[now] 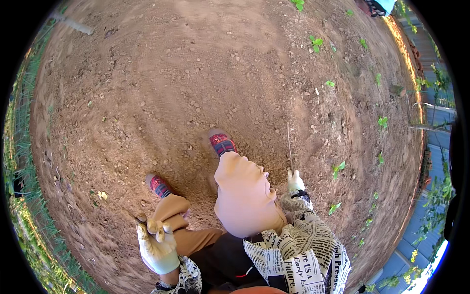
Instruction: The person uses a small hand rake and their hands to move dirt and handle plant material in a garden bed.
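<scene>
My left hand (156,239), in a white glove soiled brown at the fingers, is raised at the lower left with its fingers curled. Something small and dark brown (140,218) shows at its fingertips; what it is cannot be told. My right hand (295,180), also in a white glove, is low beside my right knee, closed on a thin stick (289,143) that points away from me over the bare brown soil (191,92). My feet, in red and dark shoes (223,144), stand on the soil between the hands.
Small green seedlings (338,169) grow in a line on the right. Grass (31,172) edges the soil at the left. A blue-grey panel wall (437,147) with climbing plants runs along the right. Part of another person (383,4) shows at the top right. A pale pole (75,25) is at the top left.
</scene>
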### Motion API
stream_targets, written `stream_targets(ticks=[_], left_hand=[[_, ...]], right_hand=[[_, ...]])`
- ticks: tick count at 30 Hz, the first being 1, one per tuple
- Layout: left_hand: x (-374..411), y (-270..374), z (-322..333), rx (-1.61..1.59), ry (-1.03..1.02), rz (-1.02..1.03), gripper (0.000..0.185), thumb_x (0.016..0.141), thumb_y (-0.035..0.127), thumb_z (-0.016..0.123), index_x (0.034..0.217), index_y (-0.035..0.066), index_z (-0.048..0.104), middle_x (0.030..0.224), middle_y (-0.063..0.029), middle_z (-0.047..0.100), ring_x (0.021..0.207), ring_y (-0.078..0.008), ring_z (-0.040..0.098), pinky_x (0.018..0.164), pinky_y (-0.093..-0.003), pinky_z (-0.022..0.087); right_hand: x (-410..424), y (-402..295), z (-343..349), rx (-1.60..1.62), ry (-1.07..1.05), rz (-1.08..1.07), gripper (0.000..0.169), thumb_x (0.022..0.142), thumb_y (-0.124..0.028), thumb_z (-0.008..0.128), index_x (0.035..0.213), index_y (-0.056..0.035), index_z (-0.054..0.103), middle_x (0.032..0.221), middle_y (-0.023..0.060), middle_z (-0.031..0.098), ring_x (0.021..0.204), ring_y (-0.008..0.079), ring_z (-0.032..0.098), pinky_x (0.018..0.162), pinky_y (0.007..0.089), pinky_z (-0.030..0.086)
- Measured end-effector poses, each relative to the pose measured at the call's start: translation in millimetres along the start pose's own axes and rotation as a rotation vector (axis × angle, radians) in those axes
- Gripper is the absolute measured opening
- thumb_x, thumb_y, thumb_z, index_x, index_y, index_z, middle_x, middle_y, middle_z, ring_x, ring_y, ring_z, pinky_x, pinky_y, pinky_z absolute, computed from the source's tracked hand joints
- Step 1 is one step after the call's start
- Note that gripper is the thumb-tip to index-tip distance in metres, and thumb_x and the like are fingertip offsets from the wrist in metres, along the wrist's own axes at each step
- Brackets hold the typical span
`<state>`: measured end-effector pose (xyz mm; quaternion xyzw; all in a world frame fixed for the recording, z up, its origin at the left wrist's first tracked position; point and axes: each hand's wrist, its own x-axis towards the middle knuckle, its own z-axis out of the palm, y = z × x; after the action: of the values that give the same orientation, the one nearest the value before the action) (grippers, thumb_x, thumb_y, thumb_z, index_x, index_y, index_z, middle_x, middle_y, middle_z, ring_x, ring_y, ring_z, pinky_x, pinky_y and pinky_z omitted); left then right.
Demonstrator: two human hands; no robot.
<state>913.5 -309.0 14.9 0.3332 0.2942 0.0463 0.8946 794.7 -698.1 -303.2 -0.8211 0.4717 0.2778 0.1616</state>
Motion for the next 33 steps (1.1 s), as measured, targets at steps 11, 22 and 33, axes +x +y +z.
stream_targets(ticks=[11,22,33], left_hand=[[0.8,-2.4,-2.3,0.024,-0.032,-0.032,0.023,0.093,0.018,0.043,0.109,0.002,0.046,0.075,-0.0021,0.041,0.061,-0.0101,0.036,0.071,-0.0294,0.036],[7.4,-10.3,5.8,0.093,-0.018,-0.055,0.024,0.09,0.016,0.047,0.108,0.001,0.046,0.076,-0.0029,0.041,0.063,-0.011,0.038,0.069,-0.0303,0.036],[-6.5,-6.1,-2.9,0.103,-0.16,-0.061,0.026,0.093,0.018,0.042,0.114,0.003,0.045,0.08,-0.002,0.042,0.064,-0.0096,0.038,0.076,-0.0279,0.04]], right_hand=[[122.9,-171.8,-68.9,0.228,0.34,-0.236,0.053,0.084,-0.055,0.04,0.088,-0.0032,0.052,0.082,0.0263,0.06,0.082,0.0432,0.057,0.072,0.0492,0.045],[169.1,-137.2,-94.3,0.142,0.142,-0.107,0.052,0.083,-0.053,0.04,0.105,-0.0065,0.051,0.098,0.0245,0.059,0.096,0.0391,0.056,0.082,0.0459,0.044],[30.4,-2.0,-33.7,0.046,0.094,0.078,0.049,0.083,-0.056,0.04,0.097,-0.01,0.05,0.089,0.0234,0.061,0.089,0.04,0.058,0.077,0.0474,0.044]])
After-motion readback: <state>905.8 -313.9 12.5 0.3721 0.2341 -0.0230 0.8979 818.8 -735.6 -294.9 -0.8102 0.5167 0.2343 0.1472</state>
